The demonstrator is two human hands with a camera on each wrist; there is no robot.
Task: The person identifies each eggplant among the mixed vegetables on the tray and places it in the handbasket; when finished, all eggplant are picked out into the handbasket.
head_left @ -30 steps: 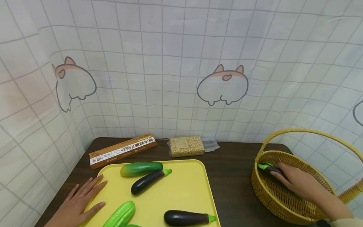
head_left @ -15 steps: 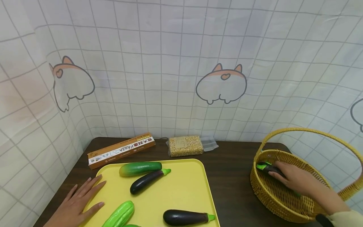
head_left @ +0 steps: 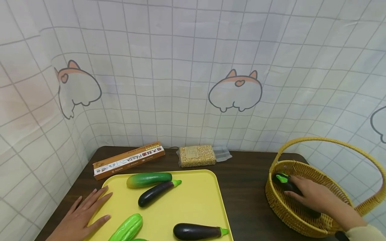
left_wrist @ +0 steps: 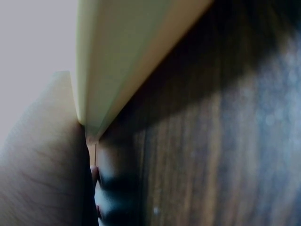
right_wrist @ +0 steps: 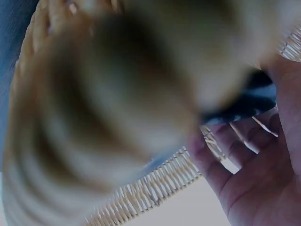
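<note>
My right hand point(head_left: 315, 192) reaches into the yellow wicker basket point(head_left: 275, 204) and grips a dark purple eggplant point(head_left: 291, 187), whose green cap points to the far left side of the basket. In the right wrist view, fingers and thumb lie on both sides of the dark eggplant point(right_wrist: 254, 101), partly behind the blurred basket handle point(right_wrist: 117, 89). My left hand point(head_left: 81, 214) rests with spread, straight fingers on the left rim of the yellow tray point(head_left: 196, 197). On that tray lie a dark green cucumber-like vegetable point(head_left: 149, 179), two eggplants point(head_left: 156, 194) point(head_left: 196, 231) and a light green ridged gourd point(head_left: 128, 227).
Behind the tray are a pasta box point(head_left: 129, 160) and a clear bag of yellow kernels point(head_left: 197, 156). The basket's tall handle point(head_left: 328, 140) arches over its opening. A dark wooden table point(head_left: 244, 190) lies under everything, with a white grid curtain point(head_left: 175, 67) behind.
In the basket, the gripped eggplant has shifted slightly; its cap shows more fully, and a dark rounded end now shows below the right hand where green was. The left hand stays put.
</note>
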